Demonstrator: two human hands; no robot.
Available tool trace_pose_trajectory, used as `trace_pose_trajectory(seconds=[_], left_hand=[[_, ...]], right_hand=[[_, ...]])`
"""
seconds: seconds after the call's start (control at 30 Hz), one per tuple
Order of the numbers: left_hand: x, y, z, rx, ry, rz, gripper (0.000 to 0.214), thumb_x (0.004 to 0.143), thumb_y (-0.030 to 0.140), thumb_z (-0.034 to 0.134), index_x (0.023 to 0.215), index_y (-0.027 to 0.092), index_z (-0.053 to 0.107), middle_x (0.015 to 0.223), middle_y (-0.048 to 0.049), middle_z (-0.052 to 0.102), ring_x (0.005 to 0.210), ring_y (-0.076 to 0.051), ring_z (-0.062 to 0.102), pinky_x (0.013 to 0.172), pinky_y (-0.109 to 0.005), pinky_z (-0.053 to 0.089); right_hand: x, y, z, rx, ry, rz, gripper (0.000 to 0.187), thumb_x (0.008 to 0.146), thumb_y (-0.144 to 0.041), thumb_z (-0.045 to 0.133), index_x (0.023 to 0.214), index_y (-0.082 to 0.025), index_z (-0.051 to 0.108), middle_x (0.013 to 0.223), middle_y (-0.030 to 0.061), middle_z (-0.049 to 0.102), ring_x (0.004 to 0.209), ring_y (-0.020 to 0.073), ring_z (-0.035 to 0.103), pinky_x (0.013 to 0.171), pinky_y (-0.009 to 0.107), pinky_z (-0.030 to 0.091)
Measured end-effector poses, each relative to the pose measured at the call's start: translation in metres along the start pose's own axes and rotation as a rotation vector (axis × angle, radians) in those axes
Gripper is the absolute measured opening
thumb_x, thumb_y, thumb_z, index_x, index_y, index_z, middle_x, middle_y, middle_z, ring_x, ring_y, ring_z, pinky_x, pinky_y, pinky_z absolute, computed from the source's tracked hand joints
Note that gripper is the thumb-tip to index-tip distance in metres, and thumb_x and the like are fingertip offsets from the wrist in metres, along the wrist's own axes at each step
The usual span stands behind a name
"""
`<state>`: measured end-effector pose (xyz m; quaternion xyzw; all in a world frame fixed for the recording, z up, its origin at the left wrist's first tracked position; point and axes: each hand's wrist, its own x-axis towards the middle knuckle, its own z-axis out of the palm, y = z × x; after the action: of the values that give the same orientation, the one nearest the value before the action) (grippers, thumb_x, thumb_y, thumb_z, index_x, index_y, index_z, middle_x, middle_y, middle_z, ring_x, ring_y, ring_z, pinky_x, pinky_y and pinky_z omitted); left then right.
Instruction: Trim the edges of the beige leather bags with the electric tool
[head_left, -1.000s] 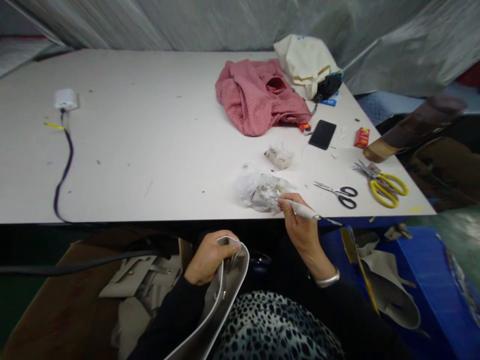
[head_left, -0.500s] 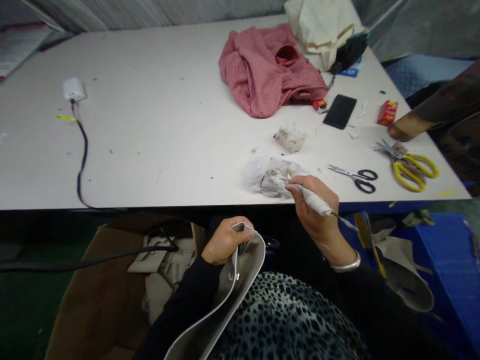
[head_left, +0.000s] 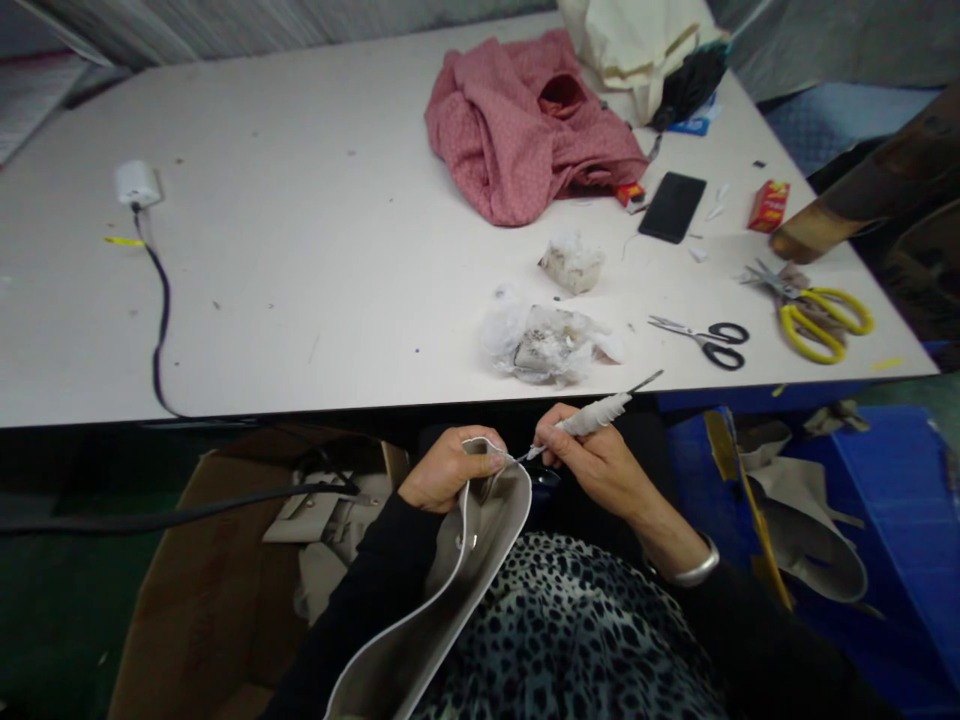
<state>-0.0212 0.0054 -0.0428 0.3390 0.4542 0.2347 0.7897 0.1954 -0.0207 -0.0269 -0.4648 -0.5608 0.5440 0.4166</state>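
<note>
I see the left hand (head_left: 454, 470) pinching the rim of a beige bag (head_left: 495, 525), which gapes open in front of the table (head_left: 262, 270). The right hand (head_left: 592, 460) grips a wrapped tool (head_left: 596, 415), its tip at that rim; whether they touch I cannot tell. A plastic-wrapped lump (head_left: 555, 345) and black-handled scissors (head_left: 724, 350) lie near the table's edge.

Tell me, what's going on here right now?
A person's left hand pinches the upper edge of a pale folded piece. The right hand holds a wrapped tool, its thin tip at that edge, close to the left thumb. On the table beyond lie crumpled plastic, black-handled scissors and yellow-handled scissors.
</note>
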Motion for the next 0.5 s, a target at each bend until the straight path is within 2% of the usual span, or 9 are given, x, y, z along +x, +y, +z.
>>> trace_pose_trajectory(seconds=[0.3,0.5], left_hand=[[0.001,-0.003,0.001,-0.016,-0.01,0.007,0.037,0.062,0.035,0.093,0.072,0.011,0.066,0.064,0.0006,0.059,0.058,-0.01,0.049,0.058,-0.024,0.036],[0.002,-0.01,0.006,-0.094,0.087,0.002,0.043,0.056,0.035,0.096,0.075,0.012,0.066,0.064,-0.0003,0.063,0.056,-0.011,0.053,0.057,-0.024,0.04]], right_hand=[[0.0,0.001,0.003,-0.036,0.0,-0.023,0.027,0.103,-0.041,0.057,0.088,-0.02,0.065,0.071,-0.0016,0.062,0.066,0.0133,0.059,0.064,0.025,0.047],[-0.008,0.017,0.007,-0.024,0.056,-0.117,0.023,0.103,-0.037,0.058,0.091,-0.02,0.068,0.08,0.0007,0.066,0.073,0.0144,0.063,0.068,0.026,0.05]])
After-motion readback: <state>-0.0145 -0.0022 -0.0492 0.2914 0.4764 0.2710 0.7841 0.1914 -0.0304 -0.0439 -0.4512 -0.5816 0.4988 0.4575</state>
